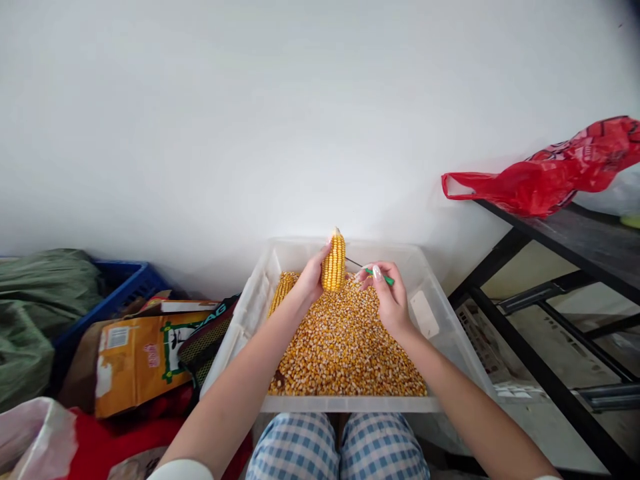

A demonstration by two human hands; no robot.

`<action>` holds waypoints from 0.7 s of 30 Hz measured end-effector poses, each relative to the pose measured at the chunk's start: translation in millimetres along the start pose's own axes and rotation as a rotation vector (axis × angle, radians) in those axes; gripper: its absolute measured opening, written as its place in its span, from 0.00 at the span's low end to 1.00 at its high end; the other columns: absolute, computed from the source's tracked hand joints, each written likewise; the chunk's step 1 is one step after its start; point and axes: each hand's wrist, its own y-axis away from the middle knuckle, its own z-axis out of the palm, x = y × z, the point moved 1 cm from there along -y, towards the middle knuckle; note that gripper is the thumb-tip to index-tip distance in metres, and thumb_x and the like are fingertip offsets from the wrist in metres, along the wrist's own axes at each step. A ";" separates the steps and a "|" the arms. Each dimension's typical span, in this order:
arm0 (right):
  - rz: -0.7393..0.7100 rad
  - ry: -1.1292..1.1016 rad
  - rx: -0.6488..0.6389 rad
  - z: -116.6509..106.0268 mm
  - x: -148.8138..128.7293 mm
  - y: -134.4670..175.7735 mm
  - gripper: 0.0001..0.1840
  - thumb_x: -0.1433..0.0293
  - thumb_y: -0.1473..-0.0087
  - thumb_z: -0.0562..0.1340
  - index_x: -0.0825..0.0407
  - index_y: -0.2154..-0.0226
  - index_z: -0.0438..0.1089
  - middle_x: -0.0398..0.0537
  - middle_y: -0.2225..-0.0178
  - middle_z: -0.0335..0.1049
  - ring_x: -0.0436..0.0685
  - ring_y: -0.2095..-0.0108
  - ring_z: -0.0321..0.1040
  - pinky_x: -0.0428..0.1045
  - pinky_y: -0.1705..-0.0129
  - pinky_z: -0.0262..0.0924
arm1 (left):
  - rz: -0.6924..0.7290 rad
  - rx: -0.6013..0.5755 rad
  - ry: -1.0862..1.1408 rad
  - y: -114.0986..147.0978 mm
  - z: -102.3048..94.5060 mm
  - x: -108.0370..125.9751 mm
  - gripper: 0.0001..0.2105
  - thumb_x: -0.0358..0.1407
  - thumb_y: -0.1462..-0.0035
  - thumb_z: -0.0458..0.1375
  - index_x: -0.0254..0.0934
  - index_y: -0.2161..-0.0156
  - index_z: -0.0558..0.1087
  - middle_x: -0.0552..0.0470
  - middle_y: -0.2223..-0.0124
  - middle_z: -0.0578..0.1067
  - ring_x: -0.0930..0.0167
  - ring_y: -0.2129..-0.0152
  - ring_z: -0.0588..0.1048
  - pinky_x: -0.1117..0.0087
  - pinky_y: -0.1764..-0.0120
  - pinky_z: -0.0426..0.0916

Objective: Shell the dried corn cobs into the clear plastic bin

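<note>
My left hand is closed around the side of a yellow corn cob, held upright with its pale tip at the top. Between the fingers of my right hand is the green handle of a screwdriver, its thin metal shaft pointing left toward the cob. Whether the shaft's tip touches the cob I cannot tell. Both hands are above a clear plastic bin that holds a thick layer of loose corn kernels. Another corn cob lies along the bin's left side, partly behind my left forearm.
Left of the bin are an orange carton, a dark mesh bag and a blue crate with green cloth. On the right, a black-framed table carries a red plastic bag. A white wall rises behind the bin.
</note>
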 end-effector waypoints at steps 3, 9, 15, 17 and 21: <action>0.000 0.043 -0.025 0.5 -1.6 1.3 0.09 0.63 0.41 0.53 0.51 0.63 0.64 0.46 0.67 0.69 0.50 0.69 0.66 0.47 0.68 0.64 | -0.042 0.019 0.004 0.6 0.1 -1.5 0.16 0.43 0.45 0.55 0.32 0.57 0.71 0.49 0.75 0.74 0.71 0.81 0.74 0.71 0.74 0.71; -0.069 0.049 -0.018 -0.4 -5.2 2.3 0.10 0.63 0.40 0.51 0.50 0.65 0.63 0.45 0.69 0.67 0.49 0.71 0.65 0.47 0.69 0.63 | -0.050 -0.124 -0.011 2.9 3.3 -1.7 0.20 0.48 0.42 0.49 0.32 0.57 0.69 0.46 0.72 0.75 0.69 0.81 0.74 0.69 0.77 0.70; -0.147 0.107 -0.053 -1.8 -5.0 6.0 0.11 0.62 0.39 0.50 0.50 0.68 0.61 0.44 0.71 0.65 0.49 0.73 0.64 0.47 0.71 0.61 | -0.066 -0.143 -0.038 8.4 9.3 0.0 0.19 0.47 0.44 0.51 0.32 0.60 0.69 0.47 0.73 0.74 0.69 0.83 0.73 0.69 0.80 0.69; -0.149 0.115 -0.053 -2.6 -4.1 6.9 0.11 0.63 0.39 0.50 0.50 0.68 0.61 0.44 0.71 0.66 0.49 0.73 0.64 0.48 0.71 0.62 | -0.072 -0.131 -0.046 9.3 10.5 0.9 0.18 0.47 0.44 0.51 0.32 0.60 0.69 0.47 0.73 0.74 0.69 0.83 0.73 0.70 0.81 0.68; -0.125 0.122 -0.024 -3.5 -2.7 7.5 0.09 0.64 0.40 0.52 0.50 0.67 0.63 0.44 0.72 0.68 0.49 0.74 0.66 0.47 0.72 0.62 | -0.085 -0.126 -0.052 9.3 11.0 1.9 0.17 0.46 0.43 0.50 0.33 0.61 0.69 0.47 0.73 0.74 0.69 0.83 0.73 0.69 0.80 0.69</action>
